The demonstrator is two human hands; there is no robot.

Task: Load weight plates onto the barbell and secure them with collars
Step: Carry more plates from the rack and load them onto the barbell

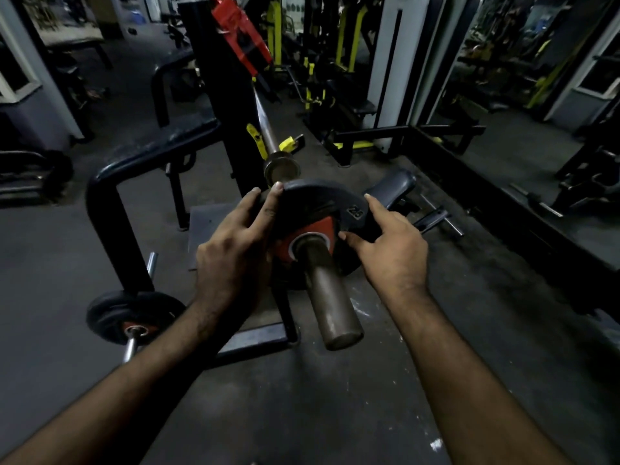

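Head view looks down on a dark weight plate (318,209) with a red-orange hub, threaded onto the barbell sleeve (330,297), whose thick end juts toward the camera. A "25" marking shows on the plate's right face. The left hand (231,250) grasps the plate's left rim, fingers curled over the edge and thumb up at the top. The right hand (389,243) lies against the right side, index finger stretched up along the rim and thumb pressing near the hub; its fingers are spread rather than clenched around anything. Beyond the plate, the barbell shaft (265,125) runs away through yellow rack hooks (256,139) on a black upright (221,95). Lower left, a second plate (134,317) sits on a thin storage peg of the black frame (107,203). A padded bench end (392,186) lies right of the bar on the dark floor (335,414).
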